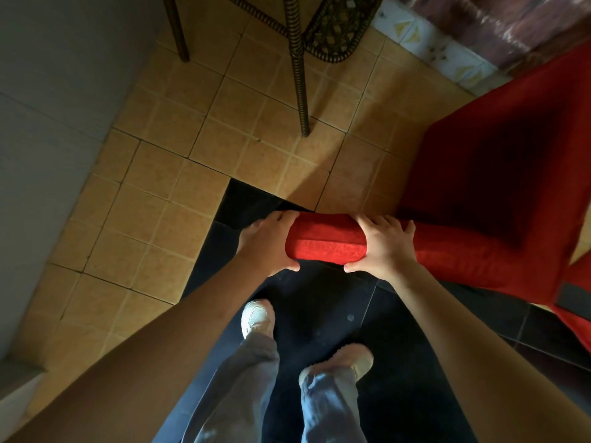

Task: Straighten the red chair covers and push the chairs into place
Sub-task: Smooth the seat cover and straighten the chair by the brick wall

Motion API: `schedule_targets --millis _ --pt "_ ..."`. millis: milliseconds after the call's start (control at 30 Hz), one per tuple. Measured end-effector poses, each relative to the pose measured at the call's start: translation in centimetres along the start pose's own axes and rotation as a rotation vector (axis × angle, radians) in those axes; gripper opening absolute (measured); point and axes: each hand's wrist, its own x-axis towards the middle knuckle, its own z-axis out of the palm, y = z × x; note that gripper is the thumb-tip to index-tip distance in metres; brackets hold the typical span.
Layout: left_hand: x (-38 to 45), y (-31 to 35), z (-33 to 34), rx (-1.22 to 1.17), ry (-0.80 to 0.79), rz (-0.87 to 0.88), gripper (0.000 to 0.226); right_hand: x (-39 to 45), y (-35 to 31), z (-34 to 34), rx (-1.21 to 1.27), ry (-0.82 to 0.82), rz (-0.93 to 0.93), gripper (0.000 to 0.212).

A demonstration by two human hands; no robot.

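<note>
Head view, looking down. Nearest me, my shoes [257, 316] stand on dark tiles [319, 314]. Just beyond, my left hand [270, 243] clasps the end of the covered chair back [326, 243], fingers over the top and thumb underneath; my right hand [385, 246] grips it beside the left. The red chair cover [499, 174] runs away to the right over the seat. To do this step well, I judge an even two-handed pull best, smoothing the fabric flat along the top edge. Farthest off, a wicker table leg [299, 75] stands on tan tiles.
</note>
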Motion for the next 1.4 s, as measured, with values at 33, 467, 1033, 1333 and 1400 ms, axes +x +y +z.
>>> schedule_targets --millis 33,467,1033,1333,1400 --pt "0.0 0.0 0.0 0.000 0.001 0.004 0.106 0.0 0.1 -0.1 -0.023 0.011 -0.016 0.106" --pt "-0.4 0.5 -1.1 -0.032 0.018 0.100 0.087 -0.5 1.0 -0.9 -0.124 0.117 -0.143 0.095" --pt "-4.1 0.4 -3.1 0.035 0.063 0.084 0.078 -3.9 -0.9 -2.3 -0.083 0.111 -0.180 0.095" --pt "-4.4 0.4 -3.9 0.008 0.051 0.081 0.081 -3.8 -0.9 -2.6 -0.100 0.160 -0.210 0.093" --pt "-4.3 0.3 -3.7 0.006 0.054 0.079 0.080 -3.6 -0.9 -2.2 -0.101 0.167 -0.220 0.091"
